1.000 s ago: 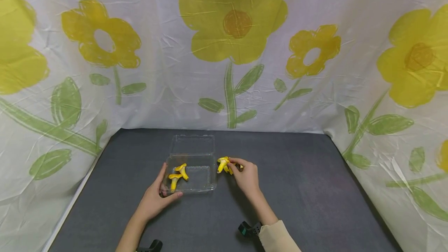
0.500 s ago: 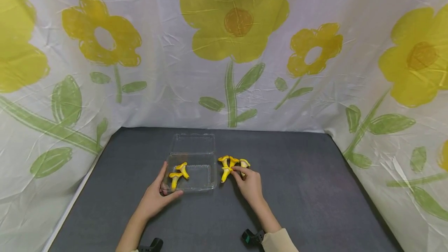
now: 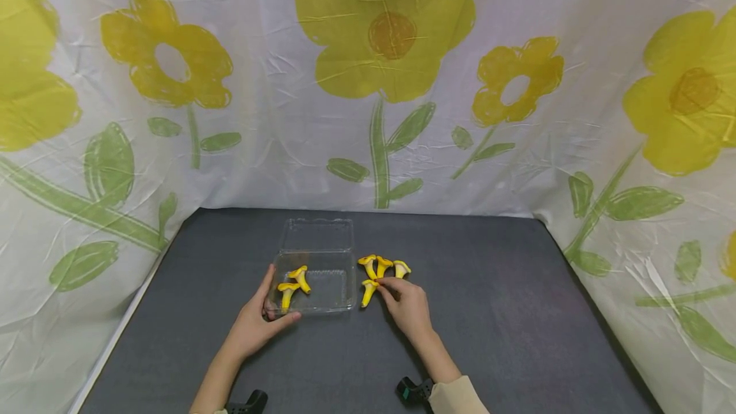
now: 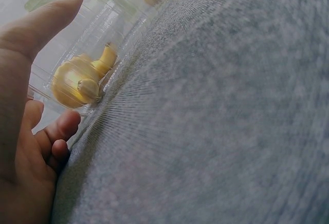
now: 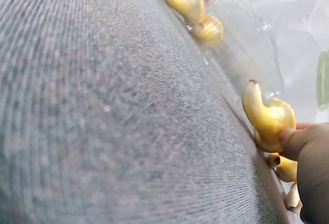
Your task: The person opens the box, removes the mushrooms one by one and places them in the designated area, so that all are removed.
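A clear plastic clamshell box (image 3: 330, 296) lies with its lid (image 3: 318, 235) folded back. Two yellow chanterelle mushrooms (image 3: 299, 278) rest inside, toward its left. My left hand (image 3: 253, 323) grips the near left corner, thumb (image 4: 51, 21) along one wall and fingers curled at another. Just right of the box, my right hand (image 3: 409, 305) pinches a chanterelle (image 5: 264, 118) by its cap between thumb and fingertips, its stem toward me. Several more chanterelles (image 3: 384, 265) lie right behind it on the table, partly hidden by the hand in the right wrist view.
Dark grey ribbed cloth covers the table (image 3: 489, 312). A white curtain (image 3: 270, 145) printed with yellow flowers hangs behind it and along both sides. Black bands (image 3: 414, 391) with small devices are worn on the wrists.
My right hand has drawn one chanterelle toward me, out of the group on the right, and the others have come into view. The left hand and the box have stayed put.
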Available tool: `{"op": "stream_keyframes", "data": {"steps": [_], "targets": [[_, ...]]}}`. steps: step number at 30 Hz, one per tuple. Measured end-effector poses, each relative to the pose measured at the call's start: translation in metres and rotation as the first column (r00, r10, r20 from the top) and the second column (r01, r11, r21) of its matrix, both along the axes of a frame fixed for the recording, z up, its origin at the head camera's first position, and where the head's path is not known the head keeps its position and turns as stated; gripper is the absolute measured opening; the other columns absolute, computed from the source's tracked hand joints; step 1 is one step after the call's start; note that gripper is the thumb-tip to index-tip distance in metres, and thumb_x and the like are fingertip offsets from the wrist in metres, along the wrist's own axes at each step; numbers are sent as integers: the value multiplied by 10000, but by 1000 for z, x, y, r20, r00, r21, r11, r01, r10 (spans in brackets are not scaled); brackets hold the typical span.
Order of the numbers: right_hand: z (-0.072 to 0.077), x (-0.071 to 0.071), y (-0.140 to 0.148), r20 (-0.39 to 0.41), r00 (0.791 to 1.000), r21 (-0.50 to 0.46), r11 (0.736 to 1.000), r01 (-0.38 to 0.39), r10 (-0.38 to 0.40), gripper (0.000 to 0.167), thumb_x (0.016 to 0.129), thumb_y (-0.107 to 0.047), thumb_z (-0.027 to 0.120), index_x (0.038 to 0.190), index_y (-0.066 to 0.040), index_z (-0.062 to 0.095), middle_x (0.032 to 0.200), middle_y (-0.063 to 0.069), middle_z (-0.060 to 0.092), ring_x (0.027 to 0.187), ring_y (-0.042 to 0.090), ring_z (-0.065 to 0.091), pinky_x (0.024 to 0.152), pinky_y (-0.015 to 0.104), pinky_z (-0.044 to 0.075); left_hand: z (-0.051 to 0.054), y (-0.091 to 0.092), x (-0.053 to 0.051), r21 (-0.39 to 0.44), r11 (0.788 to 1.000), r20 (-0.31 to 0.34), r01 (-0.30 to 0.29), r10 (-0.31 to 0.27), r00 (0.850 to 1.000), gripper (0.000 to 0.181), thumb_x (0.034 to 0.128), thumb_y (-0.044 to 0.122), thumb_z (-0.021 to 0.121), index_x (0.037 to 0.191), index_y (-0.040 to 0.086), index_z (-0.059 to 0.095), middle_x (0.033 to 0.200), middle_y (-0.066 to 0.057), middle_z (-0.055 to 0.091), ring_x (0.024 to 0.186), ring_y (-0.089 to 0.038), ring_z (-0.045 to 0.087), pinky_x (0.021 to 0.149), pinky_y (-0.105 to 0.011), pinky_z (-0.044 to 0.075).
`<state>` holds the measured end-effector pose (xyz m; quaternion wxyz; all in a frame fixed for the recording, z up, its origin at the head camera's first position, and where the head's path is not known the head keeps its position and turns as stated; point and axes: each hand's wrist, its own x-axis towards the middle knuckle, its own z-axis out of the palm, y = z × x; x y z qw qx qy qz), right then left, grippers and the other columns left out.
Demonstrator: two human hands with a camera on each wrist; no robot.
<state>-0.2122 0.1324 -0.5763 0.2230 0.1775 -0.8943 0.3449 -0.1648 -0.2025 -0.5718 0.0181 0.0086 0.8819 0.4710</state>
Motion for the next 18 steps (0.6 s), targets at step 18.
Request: {"op": "stream_keyframes", "data": {"steps": [18], "targets": [[-7,-2,0,-73,996,47,998,46,-42,176,892,-111,874,1060,-157,847,1013,-1,810,889,164,774,754,364,611,0,0,-1,-4,1000,-1,-3,3,1000,1226,854,451,898,1733,211,77,802,-18,505,699,-141,461,669,-295,393]]}}
